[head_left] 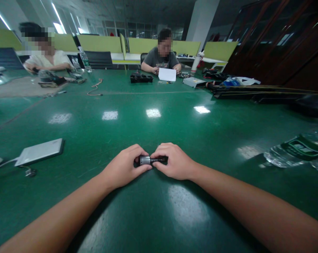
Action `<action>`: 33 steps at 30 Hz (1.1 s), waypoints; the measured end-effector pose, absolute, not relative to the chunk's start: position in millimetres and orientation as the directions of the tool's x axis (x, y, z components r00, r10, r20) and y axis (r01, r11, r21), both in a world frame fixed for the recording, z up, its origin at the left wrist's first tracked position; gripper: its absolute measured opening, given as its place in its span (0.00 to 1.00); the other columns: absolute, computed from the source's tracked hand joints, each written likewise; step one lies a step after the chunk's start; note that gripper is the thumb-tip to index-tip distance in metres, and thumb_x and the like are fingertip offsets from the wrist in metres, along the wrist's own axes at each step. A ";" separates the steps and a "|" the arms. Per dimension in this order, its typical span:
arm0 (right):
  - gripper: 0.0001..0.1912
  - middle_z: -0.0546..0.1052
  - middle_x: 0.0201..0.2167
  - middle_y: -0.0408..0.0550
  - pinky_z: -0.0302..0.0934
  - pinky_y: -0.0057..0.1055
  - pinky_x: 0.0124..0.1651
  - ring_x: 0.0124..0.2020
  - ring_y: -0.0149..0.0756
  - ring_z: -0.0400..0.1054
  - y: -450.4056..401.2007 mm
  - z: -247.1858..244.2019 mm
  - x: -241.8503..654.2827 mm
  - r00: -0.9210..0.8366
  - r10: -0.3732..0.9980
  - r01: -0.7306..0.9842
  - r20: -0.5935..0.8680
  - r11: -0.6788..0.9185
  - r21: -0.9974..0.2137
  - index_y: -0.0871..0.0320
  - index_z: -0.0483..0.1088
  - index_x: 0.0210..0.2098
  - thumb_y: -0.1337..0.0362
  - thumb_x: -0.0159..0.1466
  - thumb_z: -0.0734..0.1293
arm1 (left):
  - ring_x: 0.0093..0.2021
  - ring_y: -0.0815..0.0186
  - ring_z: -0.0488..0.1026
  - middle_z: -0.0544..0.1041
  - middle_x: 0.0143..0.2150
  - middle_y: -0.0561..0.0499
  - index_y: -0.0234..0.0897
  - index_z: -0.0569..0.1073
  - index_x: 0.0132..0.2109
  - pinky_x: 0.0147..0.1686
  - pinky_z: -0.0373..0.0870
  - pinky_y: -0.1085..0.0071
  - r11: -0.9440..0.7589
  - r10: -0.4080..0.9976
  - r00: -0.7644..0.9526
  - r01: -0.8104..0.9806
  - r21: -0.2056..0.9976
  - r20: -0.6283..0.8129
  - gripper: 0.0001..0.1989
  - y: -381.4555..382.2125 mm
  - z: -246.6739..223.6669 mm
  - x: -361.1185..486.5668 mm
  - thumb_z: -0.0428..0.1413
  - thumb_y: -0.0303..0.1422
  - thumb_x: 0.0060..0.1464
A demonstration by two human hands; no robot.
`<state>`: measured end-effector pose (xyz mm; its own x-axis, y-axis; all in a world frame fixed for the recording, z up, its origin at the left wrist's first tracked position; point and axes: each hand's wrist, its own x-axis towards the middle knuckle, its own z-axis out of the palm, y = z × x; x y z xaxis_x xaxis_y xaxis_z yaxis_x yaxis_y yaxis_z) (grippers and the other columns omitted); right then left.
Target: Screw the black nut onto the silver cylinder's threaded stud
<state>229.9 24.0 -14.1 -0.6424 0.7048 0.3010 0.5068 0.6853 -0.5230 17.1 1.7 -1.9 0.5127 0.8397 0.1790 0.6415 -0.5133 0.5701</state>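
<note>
Over the green table (127,214), the left hand (124,165) has thumb and fingers closed round a metal cylinder (145,160), while the right hand (176,162) pinches a dark threaded rod (156,160) in line with it. Some thread shows bare outside the cylinder, so the pair seem neither fully closed up nor clearly apart, though how deep the rod sits cannot be told. Well to the left lies a pale flat box (41,151), and on the far side a seated person (161,61) handles a white sheet (167,74).
</note>
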 end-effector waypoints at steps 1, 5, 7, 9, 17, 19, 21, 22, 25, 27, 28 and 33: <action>0.07 0.79 0.32 0.46 0.60 0.35 0.44 0.36 0.36 0.71 23.9 -14.3 229.9 -0.643 0.704 0.506 0.301 0.686 -0.523 0.58 0.78 0.37 0.68 0.58 0.70 | 0.35 0.64 0.70 0.73 0.36 0.51 0.37 0.74 0.42 0.35 0.65 0.70 -0.512 0.841 0.511 0.644 0.568 0.178 0.10 1.7 -2.1 17.1 0.61 0.36 0.55; 0.06 0.79 0.32 0.47 0.59 0.36 0.45 0.37 0.37 0.71 24.5 -14.6 230.4 -0.644 0.703 0.510 0.300 0.688 -0.517 0.58 0.78 0.37 0.68 0.58 0.71 | 0.35 0.64 0.70 0.73 0.36 0.51 0.37 0.74 0.42 0.34 0.65 0.69 -0.511 0.842 0.509 0.651 0.561 0.177 0.10 1.7 -2.4 17.2 0.61 0.37 0.55; 0.06 0.80 0.32 0.47 0.59 0.36 0.46 0.37 0.37 0.71 25.0 -14.3 231.0 -0.649 0.697 0.506 0.305 0.695 -0.511 0.57 0.78 0.37 0.68 0.58 0.71 | 0.35 0.64 0.70 0.73 0.36 0.51 0.37 0.74 0.42 0.34 0.65 0.69 -0.512 0.841 0.511 0.649 0.563 0.177 0.10 1.8 -2.1 17.3 0.60 0.37 0.55; 0.06 0.80 0.32 0.46 0.59 0.37 0.46 0.37 0.37 0.71 25.4 -13.8 231.8 -0.656 0.685 0.492 0.316 0.706 -0.508 0.57 0.78 0.36 0.68 0.58 0.71 | 0.35 0.64 0.70 0.73 0.36 0.51 0.37 0.74 0.42 0.34 0.65 0.69 -0.516 0.839 0.514 0.644 0.565 0.179 0.10 1.9 -1.6 17.1 0.61 0.37 0.55; 0.06 0.80 0.32 0.46 0.59 0.37 0.46 0.36 0.37 0.71 26.1 -11.9 234.3 -0.670 0.668 0.467 0.324 0.719 -0.515 0.57 0.77 0.36 0.69 0.58 0.71 | 0.34 0.65 0.70 0.73 0.35 0.51 0.36 0.74 0.41 0.34 0.65 0.70 -0.517 0.838 0.516 0.650 0.558 0.175 0.09 1.5 -0.2 17.1 0.61 0.36 0.55; 0.06 0.80 0.32 0.46 0.59 0.37 0.46 0.36 0.37 0.71 26.5 -12.0 234.4 -0.671 0.666 0.463 0.327 0.720 -0.517 0.58 0.77 0.36 0.69 0.57 0.71 | 0.34 0.65 0.70 0.72 0.35 0.51 0.36 0.74 0.41 0.34 0.65 0.70 -0.514 0.840 0.516 0.652 0.557 0.170 0.09 1.5 -0.1 17.0 0.61 0.36 0.55; 0.06 0.80 0.32 0.46 0.59 0.37 0.46 0.36 0.37 0.71 26.8 -12.3 234.7 -0.670 0.665 0.459 0.330 0.721 -0.519 0.58 0.77 0.36 0.69 0.57 0.71 | 0.34 0.65 0.69 0.72 0.35 0.51 0.36 0.74 0.41 0.34 0.65 0.69 -0.513 0.840 0.516 0.652 0.559 0.168 0.09 1.5 -0.1 16.7 0.61 0.36 0.55; 0.06 0.80 0.32 0.46 0.59 0.37 0.45 0.36 0.37 0.71 26.9 -12.4 234.9 -0.670 0.665 0.458 0.330 0.720 -0.521 0.58 0.77 0.36 0.69 0.57 0.71 | 0.34 0.65 0.69 0.72 0.35 0.51 0.36 0.74 0.41 0.34 0.64 0.69 -0.513 0.840 0.517 0.651 0.560 0.168 0.09 1.5 -0.2 16.5 0.61 0.36 0.55; 0.06 0.80 0.31 0.46 0.60 0.36 0.45 0.35 0.37 0.71 26.9 -12.4 235.8 -0.671 0.667 0.460 0.325 0.718 -0.523 0.57 0.77 0.36 0.69 0.57 0.71 | 0.34 0.65 0.69 0.72 0.35 0.51 0.36 0.74 0.41 0.34 0.65 0.69 -0.517 0.836 0.520 0.645 0.563 0.173 0.09 1.4 -0.4 15.8 0.61 0.36 0.55; 0.06 0.80 0.31 0.45 0.60 0.36 0.45 0.35 0.37 0.71 26.9 -12.1 236.5 -0.670 0.670 0.466 0.320 0.715 -0.520 0.57 0.77 0.35 0.69 0.57 0.71 | 0.34 0.65 0.69 0.72 0.35 0.51 0.36 0.73 0.41 0.34 0.65 0.70 -0.519 0.835 0.522 0.641 0.566 0.175 0.09 1.4 -0.5 15.5 0.61 0.36 0.55; 0.06 0.80 0.31 0.45 0.60 0.36 0.44 0.35 0.37 0.71 26.9 -11.9 236.7 -0.669 0.672 0.470 0.318 0.714 -0.520 0.57 0.77 0.35 0.69 0.57 0.71 | 0.34 0.65 0.69 0.72 0.35 0.51 0.37 0.73 0.41 0.34 0.65 0.70 -0.519 0.834 0.523 0.640 0.567 0.174 0.09 1.4 -0.4 15.4 0.61 0.36 0.55; 0.06 0.78 0.28 0.45 0.60 0.35 0.42 0.33 0.36 0.69 27.1 -11.5 236.6 -0.657 0.685 0.483 0.313 0.702 -0.523 0.58 0.77 0.34 0.69 0.56 0.71 | 0.34 0.65 0.69 0.72 0.35 0.51 0.37 0.74 0.41 0.34 0.65 0.70 -0.520 0.834 0.523 0.637 0.569 0.177 0.09 1.8 -0.5 15.2 0.61 0.36 0.55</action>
